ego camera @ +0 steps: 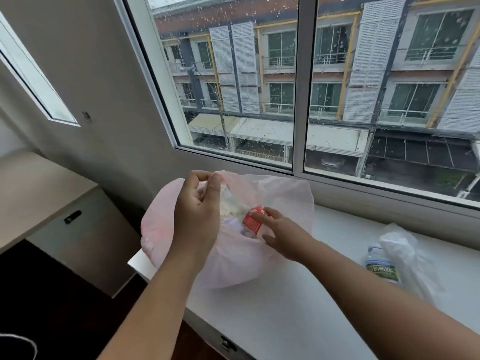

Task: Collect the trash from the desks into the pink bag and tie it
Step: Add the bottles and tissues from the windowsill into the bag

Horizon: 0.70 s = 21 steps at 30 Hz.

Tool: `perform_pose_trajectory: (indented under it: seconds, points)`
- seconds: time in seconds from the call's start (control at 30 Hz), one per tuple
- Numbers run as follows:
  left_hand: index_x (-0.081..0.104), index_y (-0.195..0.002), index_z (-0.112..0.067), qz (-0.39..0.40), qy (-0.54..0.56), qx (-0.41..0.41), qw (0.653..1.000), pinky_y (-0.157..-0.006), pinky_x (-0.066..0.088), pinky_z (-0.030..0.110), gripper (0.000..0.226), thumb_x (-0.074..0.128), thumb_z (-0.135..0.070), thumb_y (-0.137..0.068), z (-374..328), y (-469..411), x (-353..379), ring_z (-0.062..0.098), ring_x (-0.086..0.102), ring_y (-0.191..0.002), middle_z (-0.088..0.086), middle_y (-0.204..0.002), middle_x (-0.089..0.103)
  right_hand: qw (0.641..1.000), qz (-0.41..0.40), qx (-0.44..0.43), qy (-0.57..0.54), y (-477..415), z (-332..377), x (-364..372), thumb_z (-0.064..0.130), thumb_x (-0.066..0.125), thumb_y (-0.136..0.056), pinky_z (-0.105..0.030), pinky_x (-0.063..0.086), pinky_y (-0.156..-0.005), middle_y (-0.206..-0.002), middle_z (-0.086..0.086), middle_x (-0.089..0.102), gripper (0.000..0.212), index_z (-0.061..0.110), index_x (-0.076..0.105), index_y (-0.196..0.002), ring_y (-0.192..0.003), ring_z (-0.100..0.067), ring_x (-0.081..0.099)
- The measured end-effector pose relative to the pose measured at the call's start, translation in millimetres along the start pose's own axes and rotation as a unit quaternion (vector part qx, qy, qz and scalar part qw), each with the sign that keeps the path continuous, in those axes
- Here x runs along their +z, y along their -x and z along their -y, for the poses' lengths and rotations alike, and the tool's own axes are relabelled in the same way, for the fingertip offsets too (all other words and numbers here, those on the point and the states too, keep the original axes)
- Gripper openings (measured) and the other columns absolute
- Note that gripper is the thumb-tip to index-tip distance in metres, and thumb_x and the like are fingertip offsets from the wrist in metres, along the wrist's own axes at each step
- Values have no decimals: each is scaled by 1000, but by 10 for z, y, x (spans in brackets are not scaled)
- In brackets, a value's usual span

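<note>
The pink bag [283, 203] stands on the left end of the white desk [298, 315], its mouth spread wide. My left hand [197, 211] pinches the near left rim of the bag and holds it up. My right hand [280, 232] reaches into the mouth, its fingers on a red-labelled piece of trash [252, 221]. White crumpled trash [230, 206] lies inside the bag, partly hidden by my left hand. Farther right on the desk lie a plastic bottle with a green label [381, 268] and a clear plastic bag [407, 258].
A large window [301, 81] runs behind the desk above a sill. A beige desk with a dark handle [46, 201] stands to the left across a gap. A drawer handle [228, 344] shows on the white desk's front.
</note>
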State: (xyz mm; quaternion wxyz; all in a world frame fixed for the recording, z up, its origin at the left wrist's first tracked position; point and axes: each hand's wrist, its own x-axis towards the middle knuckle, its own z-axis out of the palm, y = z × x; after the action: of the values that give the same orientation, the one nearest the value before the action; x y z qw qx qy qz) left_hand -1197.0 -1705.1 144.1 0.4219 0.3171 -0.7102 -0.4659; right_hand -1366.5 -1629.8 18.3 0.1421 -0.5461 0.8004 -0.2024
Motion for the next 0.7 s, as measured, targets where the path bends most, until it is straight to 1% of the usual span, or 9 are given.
perform_pose_trajectory:
  seconds: [0.07,0.13,0.23,0.3,0.37,0.47,0.53,0.6,0.7]
  points:
    - [56,-94,-24,7,-5,-2,1000,-50,38,21,18,50,-40,-99,18,31,52,4,43,-45,-13,-56,52,1000,18,18,0,39,-103,88,21,54,-95,-37,34,-110,-162,5,9,70,48,17,-148,-137,-28,36]
    - [56,-92,-24,7,-2,-1,1000,-46,34,17,17,50,-38,-99,37,49,102,3,41,-43,-13,-54,51,1000,-6,27,-13,141,-163,57,33,58,-93,-40,29,-114,-162,2,6,75,53,10,-147,-144,-27,24]
    - [55,-89,-28,2,-5,4,1000,-47,35,21,15,51,-38,-99,68,44,175,4,42,-45,-11,-57,51,990,-115,87,-3,477,-294,-60,50,58,-88,-41,30,-110,-158,-2,22,71,46,21,-148,-141,-26,26]
    - [55,-88,-29,2,-13,8,1000,-49,36,26,15,50,-39,-99,96,44,235,4,42,-47,-9,-62,52,969,-176,162,58,798,-411,-107,55,56,-86,-43,32,-105,-151,-2,33,67,39,31,-147,-134,-27,33]
    - [54,-86,-30,0,-20,10,1000,-51,37,29,16,51,-38,-99,125,40,303,4,43,-47,-7,-64,53,940,-203,253,103,1119,-528,-147,55,57,-84,-44,34,-101,-147,-3,38,67,36,35,-145,-129,-29,36]
    - [54,-87,-29,-6,-29,11,999,-52,35,29,15,51,-38,-99,174,25,384,3,43,-46,-6,-66,53,912,-153,360,127,1497,-671,-170,55,55,-82,-40,36,-98,-148,-3,27,73,38,26,-146,-126,-30,33]
    - [55,-90,-25,-6,-33,8,999,-51,35,29,15,51,-38,-99,205,15,403,2,42,-46,-6,-66,53,907,-121,397,74,1628,-711,-130,48,57,-80,-40,39,-96,-146,-4,21,76,40,21,-146,-123,-32,31]
    - [55,-89,-25,-3,-33,3,999,-52,35,29,16,51,-38,-99,230,5,395,2,41,-46,-4,-67,54,910,-117,397,13,1651,-696,-70,37,59,-79,-39,40,-96,-142,-6,22,79,40,20,-147,-121,-32,34]
    - [54,-86,-27,-4,-30,-5,1000,-52,36,25,16,51,-37,-99,227,-6,324,1,44,-48,-6,-70,57,938,-157,301,-69,1499,-566,-78,25,66,-78,-30,40,-87,-136,-1,35,78,35,27,-145,-112,-21,43]
